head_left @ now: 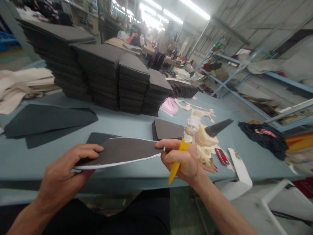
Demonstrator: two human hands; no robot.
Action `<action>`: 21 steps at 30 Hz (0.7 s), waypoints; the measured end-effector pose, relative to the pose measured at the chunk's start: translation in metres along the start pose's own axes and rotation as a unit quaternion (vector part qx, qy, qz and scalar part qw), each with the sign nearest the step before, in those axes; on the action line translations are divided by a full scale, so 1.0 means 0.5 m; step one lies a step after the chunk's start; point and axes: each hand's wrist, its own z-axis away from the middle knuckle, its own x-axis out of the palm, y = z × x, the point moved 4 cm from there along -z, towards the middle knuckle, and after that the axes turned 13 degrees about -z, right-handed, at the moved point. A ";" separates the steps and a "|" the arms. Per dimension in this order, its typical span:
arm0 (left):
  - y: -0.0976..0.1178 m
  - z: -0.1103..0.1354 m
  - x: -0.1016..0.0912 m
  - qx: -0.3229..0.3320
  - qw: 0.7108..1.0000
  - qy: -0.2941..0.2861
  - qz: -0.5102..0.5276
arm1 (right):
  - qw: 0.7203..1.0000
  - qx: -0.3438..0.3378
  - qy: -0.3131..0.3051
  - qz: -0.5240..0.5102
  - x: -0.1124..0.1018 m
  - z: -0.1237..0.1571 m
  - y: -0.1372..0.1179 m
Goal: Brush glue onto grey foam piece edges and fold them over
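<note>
A dark grey-brown curved panel with a white lower edge is held up over the table's front edge. My left hand grips its left end, thumb below and fingers on top. At the other end, my right hand pinches the panel's corner. That same hand also holds a yellow-handled brush, tilted, its tape-wrapped upper end pointing up. Behind the right hand lie a small stack of dark panels and a cream bottle-like container with a black nozzle. Another dark piece lies partly hidden behind the held panel.
Tall stacks of dark panels line the far side of the blue-green table. Dark sheets and beige cloth lie at left. A pink roll, a red box and dark clothing are to the right. People stand beyond.
</note>
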 end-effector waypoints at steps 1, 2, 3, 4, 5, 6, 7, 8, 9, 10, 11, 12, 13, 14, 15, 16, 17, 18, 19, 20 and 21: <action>-0.002 0.003 -0.001 -0.009 1.000 -0.002 0.004 | 1.000 0.001 0.000 0.000 0.001 -0.002 -0.002; -0.007 0.007 -0.002 -0.028 1.000 -0.003 0.006 | 1.000 0.006 0.000 0.000 0.003 -0.004 -0.005; -0.013 0.012 -0.003 -0.058 0.998 -0.001 0.012 | 1.000 0.016 0.004 -0.002 0.004 -0.005 -0.007; -0.021 0.016 -0.005 -0.100 0.995 0.001 0.025 | 0.999 0.032 0.014 -0.005 0.005 -0.007 -0.008; -0.030 0.022 -0.006 -0.147 0.988 0.004 0.048 | 0.998 0.051 0.029 -0.009 0.005 -0.009 -0.009; -0.039 0.028 -0.005 -0.194 0.978 0.006 0.080 | 0.996 0.070 0.052 -0.014 0.003 -0.010 -0.009; -0.048 0.034 -0.002 -0.239 0.963 0.005 0.124 | 0.993 0.088 0.076 -0.021 0.002 -0.012 -0.009; -0.055 0.041 0.003 -0.276 0.946 0.003 0.173 | 0.990 0.098 0.099 -0.028 0.002 -0.013 -0.010; -0.060 0.047 0.010 -0.304 0.928 0.001 0.216 | 0.987 0.101 0.120 -0.033 0.003 -0.015 -0.011; -0.063 0.052 0.018 -0.323 0.913 -0.001 0.249 | 0.985 0.101 0.134 -0.034 0.005 -0.016 -0.012; -0.064 0.057 0.025 -0.336 0.902 0.000 0.273 | 0.985 0.097 0.142 -0.029 0.010 -0.017 -0.014; -0.065 0.060 0.032 -0.346 0.892 0.009 0.292 | 0.985 0.093 0.146 -0.017 0.017 -0.019 -0.016; -0.066 0.062 0.037 -0.353 0.884 0.024 0.306 | 0.985 0.091 0.149 0.001 0.025 -0.020 -0.017; -0.065 0.061 0.039 -0.358 0.878 0.041 0.316 | 0.983 0.093 0.155 0.019 0.034 -0.021 -0.018; -0.065 0.057 0.040 -0.363 0.871 0.059 0.327 | 0.981 0.099 0.164 0.032 0.044 -0.022 -0.018; -0.064 0.049 0.038 -0.365 0.865 0.076 0.336 | 0.977 0.106 0.179 0.039 0.052 -0.024 -0.016; -0.063 0.037 0.034 -0.364 0.863 0.089 0.340 | 0.973 0.115 0.198 0.041 0.060 -0.027 -0.013; -0.062 0.020 0.026 -0.358 0.863 0.101 0.342 | 0.967 0.124 0.218 0.038 0.065 -0.031 -0.010; -0.061 0.000 0.016 -0.348 0.864 0.120 0.343 | 0.962 0.130 0.239 0.036 0.069 -0.037 -0.005; -0.061 -0.022 0.004 -0.340 0.866 0.133 0.341 | 0.956 0.137 0.256 0.031 0.070 -0.044 -0.001; -0.062 -0.046 -0.010 -0.324 0.872 0.149 0.334 | 0.952 0.139 0.270 0.025 0.070 -0.053 0.002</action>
